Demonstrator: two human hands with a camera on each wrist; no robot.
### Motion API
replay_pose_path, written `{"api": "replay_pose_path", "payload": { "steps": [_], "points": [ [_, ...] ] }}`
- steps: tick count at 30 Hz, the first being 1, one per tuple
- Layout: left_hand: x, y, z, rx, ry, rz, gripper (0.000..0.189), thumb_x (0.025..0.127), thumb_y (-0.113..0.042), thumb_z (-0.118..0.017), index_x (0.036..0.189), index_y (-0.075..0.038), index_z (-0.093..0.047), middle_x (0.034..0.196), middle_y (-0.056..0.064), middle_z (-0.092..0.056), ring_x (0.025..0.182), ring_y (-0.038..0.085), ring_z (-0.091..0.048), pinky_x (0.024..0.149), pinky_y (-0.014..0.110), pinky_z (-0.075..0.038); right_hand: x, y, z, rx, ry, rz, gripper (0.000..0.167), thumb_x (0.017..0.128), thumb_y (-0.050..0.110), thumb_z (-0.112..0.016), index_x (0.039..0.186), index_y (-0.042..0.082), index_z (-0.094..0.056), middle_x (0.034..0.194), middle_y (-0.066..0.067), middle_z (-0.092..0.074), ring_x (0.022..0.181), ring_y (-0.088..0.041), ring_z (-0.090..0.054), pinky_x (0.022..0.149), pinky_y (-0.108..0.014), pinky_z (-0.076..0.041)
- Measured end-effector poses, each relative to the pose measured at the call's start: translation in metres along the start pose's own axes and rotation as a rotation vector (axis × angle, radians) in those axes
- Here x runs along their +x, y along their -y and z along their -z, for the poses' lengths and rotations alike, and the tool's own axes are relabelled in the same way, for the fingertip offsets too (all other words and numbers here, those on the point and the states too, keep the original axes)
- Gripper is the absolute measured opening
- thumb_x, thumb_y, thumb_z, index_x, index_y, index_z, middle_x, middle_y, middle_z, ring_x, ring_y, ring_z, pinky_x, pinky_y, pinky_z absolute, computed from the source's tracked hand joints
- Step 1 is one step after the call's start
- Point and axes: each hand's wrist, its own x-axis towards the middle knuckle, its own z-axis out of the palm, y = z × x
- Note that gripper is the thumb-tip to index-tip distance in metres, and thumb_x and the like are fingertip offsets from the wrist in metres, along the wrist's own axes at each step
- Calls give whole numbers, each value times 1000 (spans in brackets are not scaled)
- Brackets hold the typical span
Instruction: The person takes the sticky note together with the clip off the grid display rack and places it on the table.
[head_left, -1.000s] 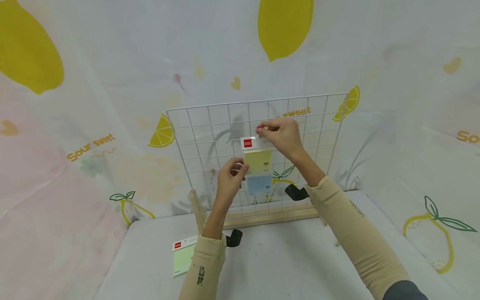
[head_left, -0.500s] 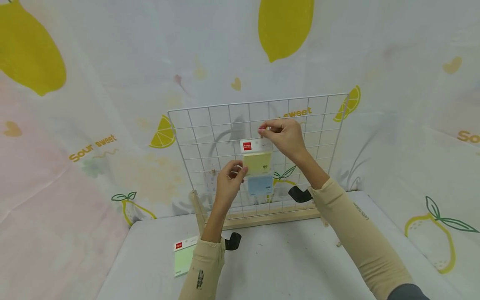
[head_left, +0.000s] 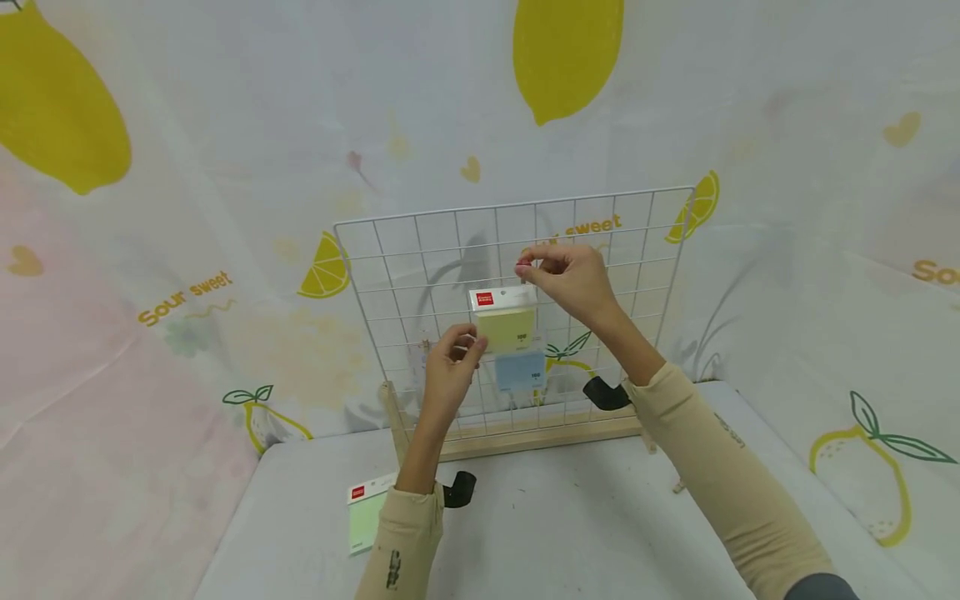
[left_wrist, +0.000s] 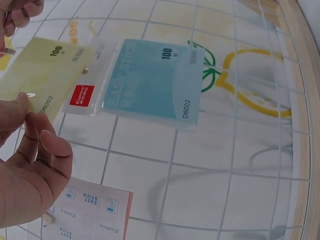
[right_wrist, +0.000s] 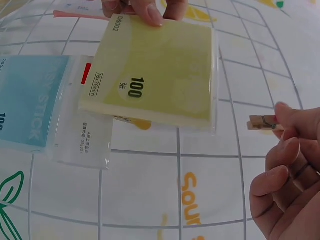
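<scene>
My left hand (head_left: 447,367) pinches a yellow sticky-note pack (head_left: 506,329) by its left edge, between thumb and fingers. The pack is held out in front of the white wire grid (left_wrist: 200,150), its white header tilted back. A small wooden clothespin (right_wrist: 262,122) is pinched between thumb and forefinger of my right hand (head_left: 573,279), apart from the pack's upper right corner. Just below, a blue sticky-note pack (left_wrist: 155,80) hangs against the grid, the top of its header partly behind the yellow pack. Left of it hangs another pack (left_wrist: 95,210) with a pinkish edge, mostly hidden by my left hand.
A green sticky-note pack (head_left: 367,517) lies on the white tabletop (head_left: 540,517), partly under my left forearm. The grid stands in a wooden base (head_left: 540,437). Another small wooden piece (head_left: 678,486) lies near my right sleeve. A lemon-print cloth (head_left: 225,167) hangs behind.
The yellow pack and my left hand have shifted left and slightly down, and its header now tips back more. My right hand has drawn slightly right and down, away from the pack, keeping the clothespin.
</scene>
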Motion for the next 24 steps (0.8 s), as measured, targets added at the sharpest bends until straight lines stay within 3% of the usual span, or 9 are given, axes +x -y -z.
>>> {"api": "replay_pose_path", "payload": {
  "steps": [7,13,19,24],
  "points": [
    [-3,2,5,8,-13,-2,17,97,-6,-63,112,3,-63,96,21,-60,74,19,-53,53,20,-41,-4,-3,3,-27,-18,1,15,88,16,-77,97,5,-78,71,-9,-68,52,-14,-42,45,-22,-27],
    [-6,3,9,9,-30,-17,19,96,-5,-63,113,4,-62,96,21,-59,76,20,-54,55,20,-43,-8,-7,6,-25,-17,34,11,87,15,-77,93,5,-78,67,-13,-67,49,-14,-41,45,-23,-27],
    [-8,4,13,5,-30,7,19,97,-5,-63,114,2,-62,96,18,-58,76,18,-54,56,19,-43,-17,-9,7,-18,-12,21,12,86,15,-78,93,5,-78,72,-6,-70,52,-16,-45,46,-24,-30],
    [-2,27,14,1,-39,16,20,97,-7,-63,115,2,-62,96,18,-57,75,22,-54,53,20,-42,-26,-13,9,-44,-8,-13,13,87,17,-78,96,8,-78,72,-4,-70,52,-16,-44,46,-24,-29]
  ]
}}
